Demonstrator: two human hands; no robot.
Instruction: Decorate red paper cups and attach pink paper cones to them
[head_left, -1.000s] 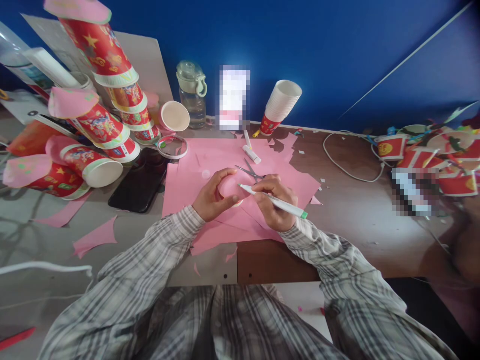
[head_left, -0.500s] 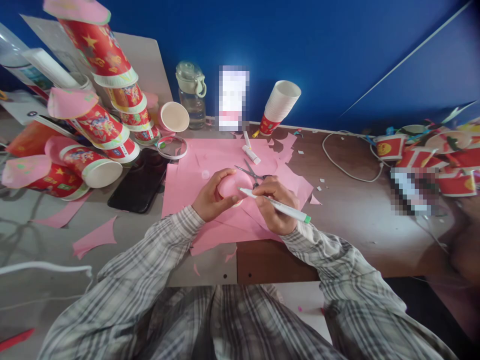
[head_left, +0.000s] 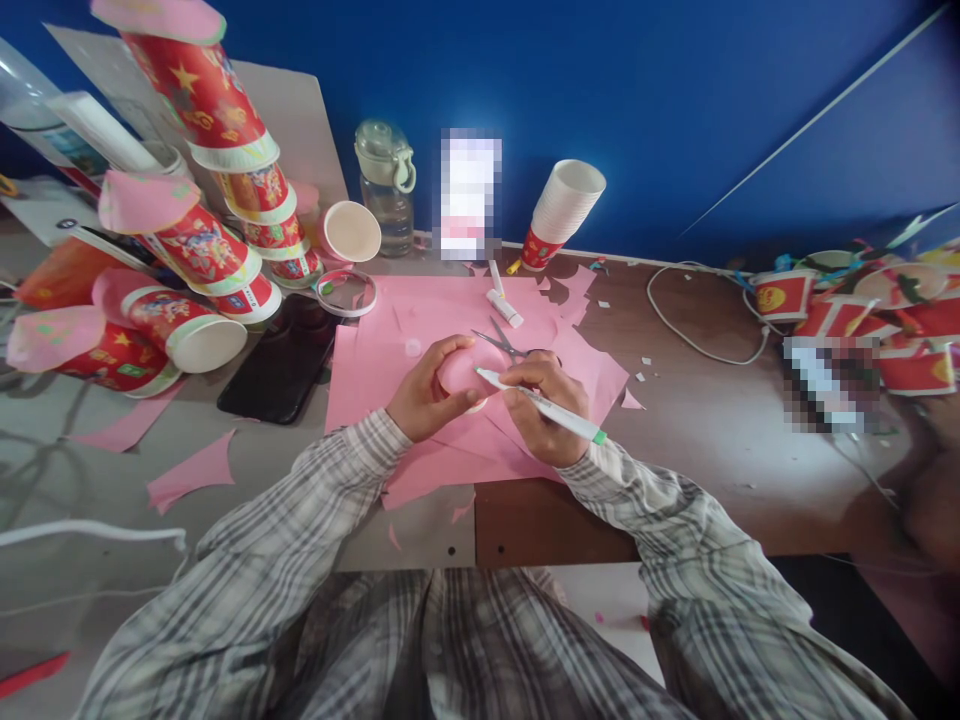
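Note:
My left hand (head_left: 424, 392) is closed around a pink paper-covered cup (head_left: 461, 371) resting on pink paper sheets (head_left: 390, 340) in the middle of the desk. My right hand (head_left: 546, 408) grips a white pen with a green end (head_left: 559, 415); its tip touches the pink top of the cup. A pair of scissors (head_left: 501, 344) lies on the pink paper just behind my hands. A white glue tube (head_left: 502, 306) lies further back.
Red patterned paper cups (head_left: 196, 260), some with pink tops, pile up at the left by a black phone (head_left: 281, 365) and a tape roll (head_left: 346, 293). A water bottle (head_left: 386, 186) and a white cup stack (head_left: 562, 212) stand at the back. A white cable (head_left: 697, 335) and more cups (head_left: 862, 310) lie right.
The pen has shifted slightly along the cup's top, its green end swinging a little left. My left hand keeps the cup in place.

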